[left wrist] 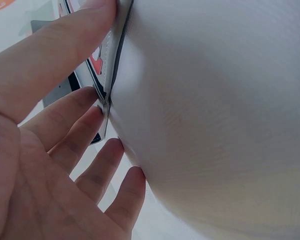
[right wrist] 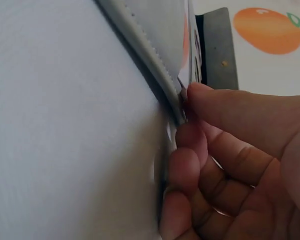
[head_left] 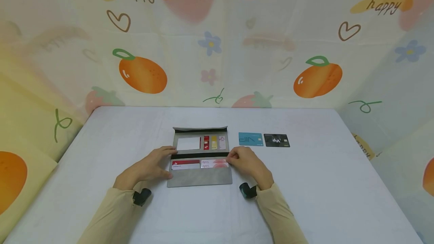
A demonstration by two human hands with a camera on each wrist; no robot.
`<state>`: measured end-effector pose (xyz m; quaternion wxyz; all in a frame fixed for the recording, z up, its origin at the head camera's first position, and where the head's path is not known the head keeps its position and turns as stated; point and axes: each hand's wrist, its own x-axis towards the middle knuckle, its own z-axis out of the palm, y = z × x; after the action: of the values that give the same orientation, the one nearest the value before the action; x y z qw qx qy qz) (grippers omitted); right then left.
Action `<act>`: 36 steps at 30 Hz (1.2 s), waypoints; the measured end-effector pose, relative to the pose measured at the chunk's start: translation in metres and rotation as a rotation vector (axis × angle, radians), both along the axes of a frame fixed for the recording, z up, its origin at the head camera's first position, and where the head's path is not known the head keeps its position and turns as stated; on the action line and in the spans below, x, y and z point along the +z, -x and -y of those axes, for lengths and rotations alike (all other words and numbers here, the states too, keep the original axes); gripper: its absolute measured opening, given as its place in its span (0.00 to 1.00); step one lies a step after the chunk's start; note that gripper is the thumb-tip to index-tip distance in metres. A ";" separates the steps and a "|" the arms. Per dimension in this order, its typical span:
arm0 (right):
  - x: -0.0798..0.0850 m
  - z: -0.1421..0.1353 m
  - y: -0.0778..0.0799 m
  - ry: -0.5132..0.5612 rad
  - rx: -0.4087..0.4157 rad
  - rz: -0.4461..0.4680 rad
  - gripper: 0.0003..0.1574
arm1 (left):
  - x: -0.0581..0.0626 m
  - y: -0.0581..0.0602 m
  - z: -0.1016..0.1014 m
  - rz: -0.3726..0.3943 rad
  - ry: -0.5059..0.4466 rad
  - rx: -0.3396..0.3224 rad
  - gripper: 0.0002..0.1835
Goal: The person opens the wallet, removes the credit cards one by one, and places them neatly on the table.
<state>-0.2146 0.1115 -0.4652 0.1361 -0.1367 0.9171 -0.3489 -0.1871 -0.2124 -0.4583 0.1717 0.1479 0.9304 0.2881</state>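
Observation:
An unfolded grey wallet (head_left: 200, 178) lies on the table. Its lower half holds a red-and-white card (head_left: 185, 165) and a pink-and-white card (head_left: 214, 163) side by side in the slot. My left hand (head_left: 147, 166) rests along the left edge, its fingers extended and the thumb touching the lower panel. At the right edge, close to the fold, my right hand (head_left: 249, 162) has thumb and index finger pinching the outer corner of the pink-and-white card; its other fingers curl below, as the right wrist view shows. The wallet's side (right wrist: 150, 60) stands near those fingertips.
Up in the wallet's other half sit a white card (head_left: 188, 143) and narrow red, yellow and pale strips. A teal card (head_left: 250, 139) and a black VIP card (head_left: 276, 140) lie to the right of the wallet. Behind the white table (head_left: 305, 183) hangs a fruit-printed cloth.

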 end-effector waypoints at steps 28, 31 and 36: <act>-0.004 0.003 0.000 0.009 -0.017 0.013 0.10 | 0.002 0.000 -0.001 0.036 -0.008 0.027 0.43; -0.005 0.005 0.000 0.001 -0.029 0.009 0.09 | 0.002 0.000 -0.001 0.036 -0.006 0.025 0.43; -0.006 0.002 0.001 0.009 -0.012 -0.008 0.08 | 0.003 -0.001 -0.001 0.031 -0.008 0.017 0.43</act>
<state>-0.2152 0.1095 -0.4715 0.1297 -0.1330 0.9168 -0.3535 -0.1859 -0.2117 -0.4554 0.1831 0.1361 0.9278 0.2953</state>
